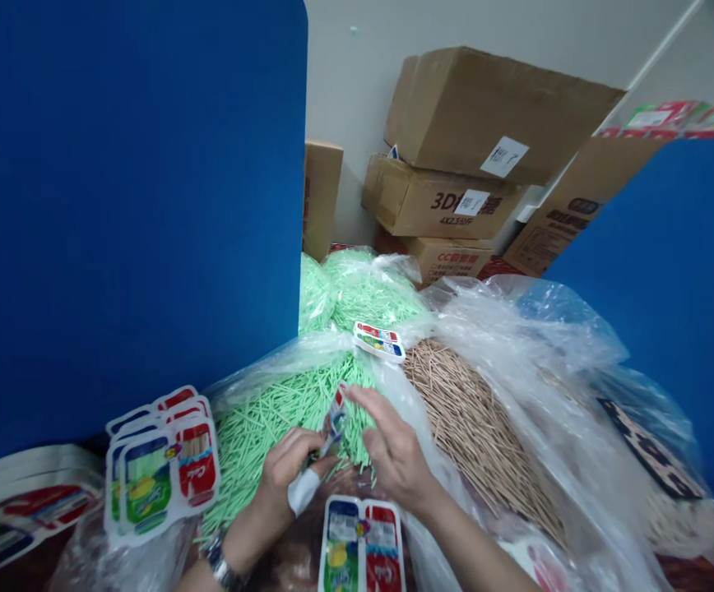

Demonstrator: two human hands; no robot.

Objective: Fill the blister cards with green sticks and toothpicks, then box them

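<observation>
My left hand (290, 464) is closed around a small printed packet (334, 423), tilted on edge, with a white flap below it. Close on its right, my right hand (397, 448) has its fingers apart, with the index fingertip at the packet's upper edge. Whether that fingertip presses on it, I cannot tell. Under and behind both hands lie thin light-green sticks (264, 419) in an opened clear plastic bag. A two-part printed packet (362, 547), one half green and blue and the other red, lies flat below my hands.
Several similar packets (163, 469) are stacked at left, beside a blue partition (128, 205). Brown sticks (468, 419) fill a clear bag (535, 386) at right. Another packet (379, 341) rests on the plastic ahead. Cardboard boxes (447, 197) are piled against the back wall.
</observation>
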